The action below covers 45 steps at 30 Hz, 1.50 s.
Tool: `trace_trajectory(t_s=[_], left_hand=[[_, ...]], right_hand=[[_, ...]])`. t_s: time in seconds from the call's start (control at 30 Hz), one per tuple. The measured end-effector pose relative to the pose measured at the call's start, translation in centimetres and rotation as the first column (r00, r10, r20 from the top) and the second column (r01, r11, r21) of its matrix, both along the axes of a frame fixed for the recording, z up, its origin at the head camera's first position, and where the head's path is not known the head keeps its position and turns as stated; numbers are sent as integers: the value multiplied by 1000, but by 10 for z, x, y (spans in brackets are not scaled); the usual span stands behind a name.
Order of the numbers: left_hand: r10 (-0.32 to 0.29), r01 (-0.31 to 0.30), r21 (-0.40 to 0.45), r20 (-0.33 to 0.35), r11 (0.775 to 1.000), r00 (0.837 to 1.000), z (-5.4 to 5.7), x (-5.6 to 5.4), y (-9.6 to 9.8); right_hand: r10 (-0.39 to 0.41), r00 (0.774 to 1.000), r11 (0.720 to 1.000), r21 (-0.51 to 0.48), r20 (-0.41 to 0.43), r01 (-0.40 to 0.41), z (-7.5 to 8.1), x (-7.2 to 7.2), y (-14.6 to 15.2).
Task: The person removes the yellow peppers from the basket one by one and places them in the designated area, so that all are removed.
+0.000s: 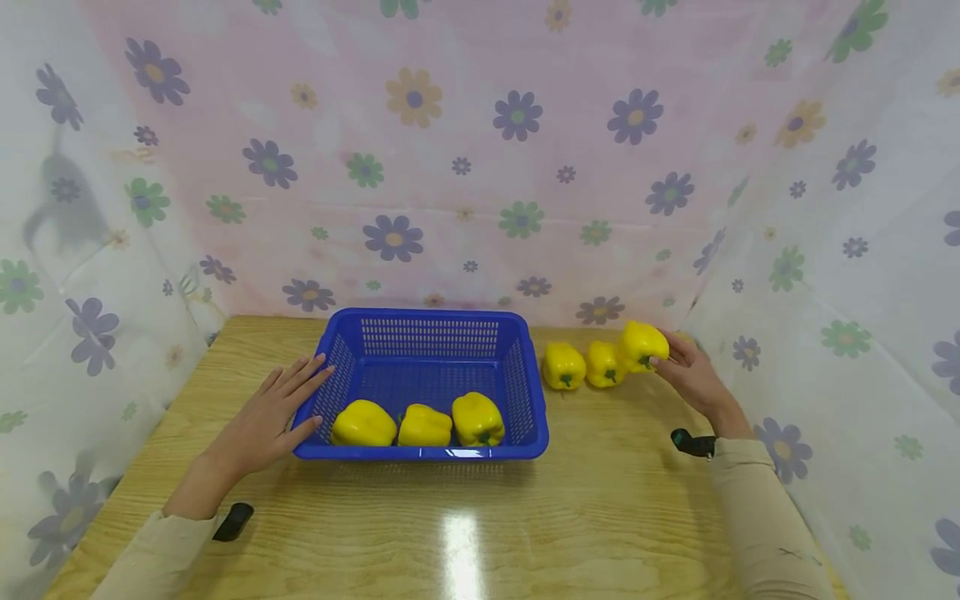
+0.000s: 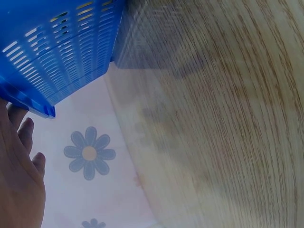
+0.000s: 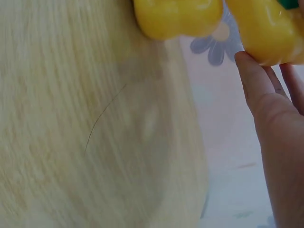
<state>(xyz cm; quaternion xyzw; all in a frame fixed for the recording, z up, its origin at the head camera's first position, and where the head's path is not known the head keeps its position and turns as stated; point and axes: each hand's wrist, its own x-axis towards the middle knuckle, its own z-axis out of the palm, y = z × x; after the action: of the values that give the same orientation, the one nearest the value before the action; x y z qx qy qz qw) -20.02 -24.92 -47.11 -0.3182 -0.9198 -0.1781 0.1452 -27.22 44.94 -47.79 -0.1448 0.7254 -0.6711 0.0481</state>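
Pinching a pepper (image 1: 642, 344) between thumb and fingers of the right hand (image 1: 697, 383), at the far right of the table (image 1: 600, 500) — right of the basket (image 1: 534, 404), past two loose peppers (image 1: 564, 365) — and resting the left hand (image 1: 272, 412), with fingers extended, on the basket's left rim.

A wood-grained tabletop (image 1: 600, 525) carries a bright glare (image 1: 460, 554) at its near middle and a thin dark strand (image 3: 97, 118) toward the right. A pinkish flowered sheet (image 1: 442, 279) hangs at the far side; whitish flowered sheets (image 1: 870, 275) flank it left and right.
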Motion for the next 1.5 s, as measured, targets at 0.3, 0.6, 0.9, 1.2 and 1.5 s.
trace_trajectory(t_s=[0.3, 0.6, 0.9, 1.2, 1.5], left_hand=[[0, 0, -3, 6, 1000, 1000, 0, 1, 1], [6, -6, -7, 3, 1000, 1000, -3, 1, -1], [5, -5, -8, 7, 1000, 1000, -3, 0, 0], [12, -12, -20, 11, 1000, 1000, -4, -2, -2], [9, -9, -11, 2, 1000, 1000, -3, -1, -2]], right_hand=[[-17, 997, 984, -174, 76, 30, -16, 0, 18], [-43, 994, 996, -80, 96, 51, -24, -4, 26], [-38, 990, 996, 84, 138, 26, -28, -3, 33], [-11, 982, 983, 184, 187, -24, -29, -5, 39], [22, 975, 979, 194, 222, -66, -33, -12, 45]])
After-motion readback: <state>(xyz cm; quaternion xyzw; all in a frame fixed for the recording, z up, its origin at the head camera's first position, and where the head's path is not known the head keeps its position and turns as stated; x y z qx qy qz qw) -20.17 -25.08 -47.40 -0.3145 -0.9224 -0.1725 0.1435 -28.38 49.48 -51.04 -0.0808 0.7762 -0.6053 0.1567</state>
